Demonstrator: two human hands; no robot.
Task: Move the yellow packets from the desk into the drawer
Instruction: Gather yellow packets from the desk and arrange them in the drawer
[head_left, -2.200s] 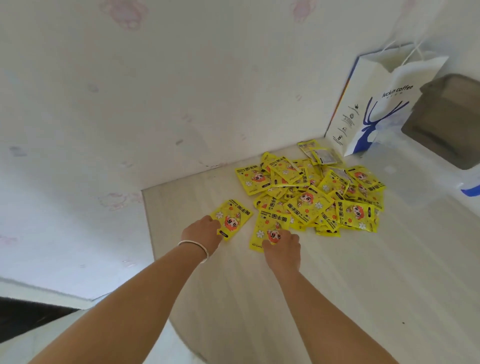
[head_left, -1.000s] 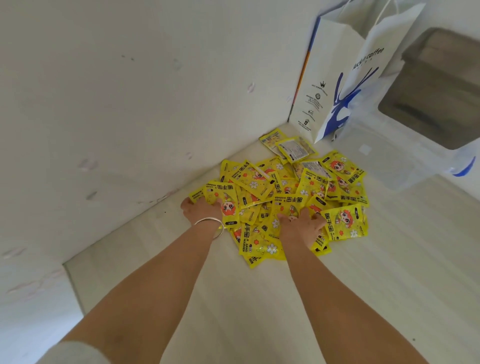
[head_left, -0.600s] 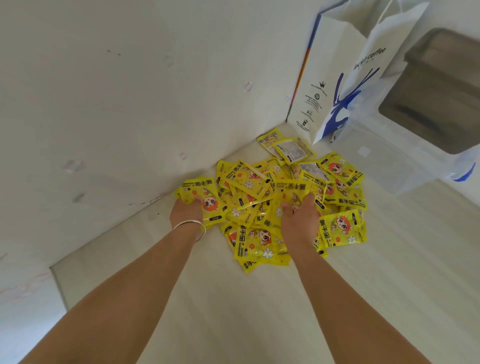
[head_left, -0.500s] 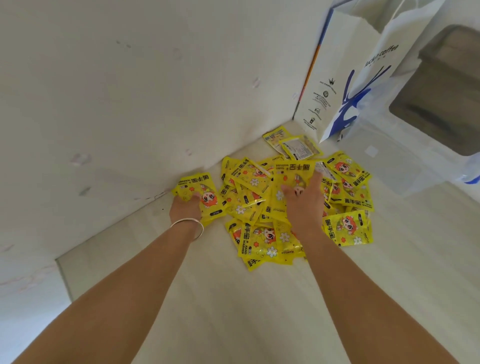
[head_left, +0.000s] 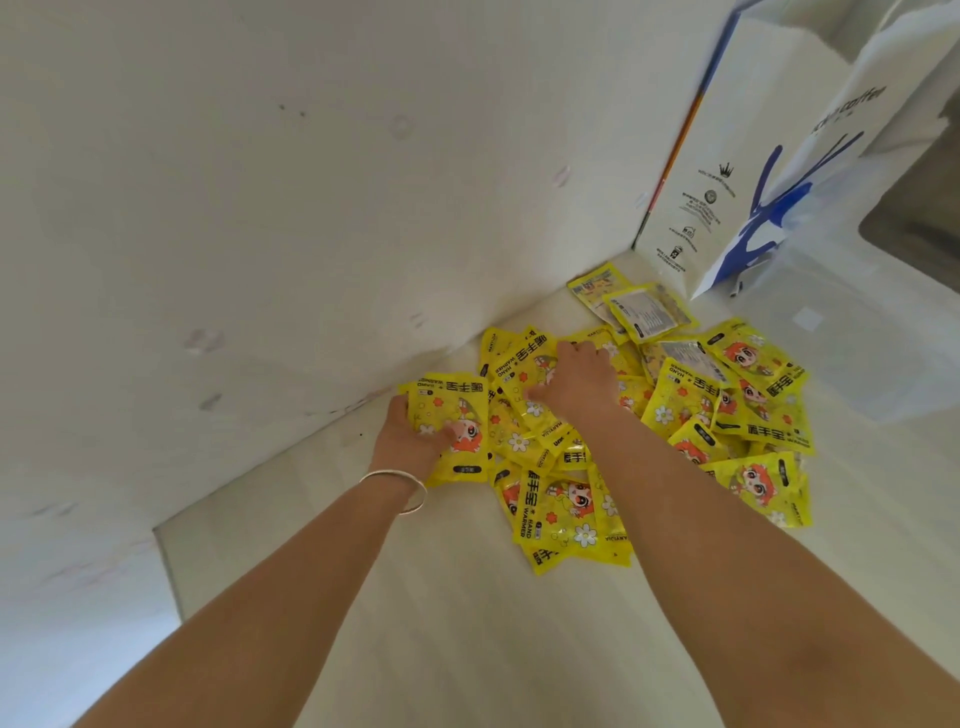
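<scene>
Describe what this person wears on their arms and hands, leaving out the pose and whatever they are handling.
Both forearms are bare, with no sleeves, gloves or watch in view. The only item worn is a thin, plain silver-coloured bangle sitting loosely round the wrist of the left hand. The right hand and its wrist carry nothing visible; no rings show on either hand.

A white paper carrier bag (head_left: 753, 171) stands upright at the far right corner of the pale wood-grain worktop (head_left: 467, 623), printed with a blue deer motif and small black icons, with a coloured stripe down 1 edge. Just right of it sits what looks like a clear plastic container (head_left: 857, 343), hard to make out. A white wall (head_left: 260, 208) with faint smudges runs along the left.
</scene>
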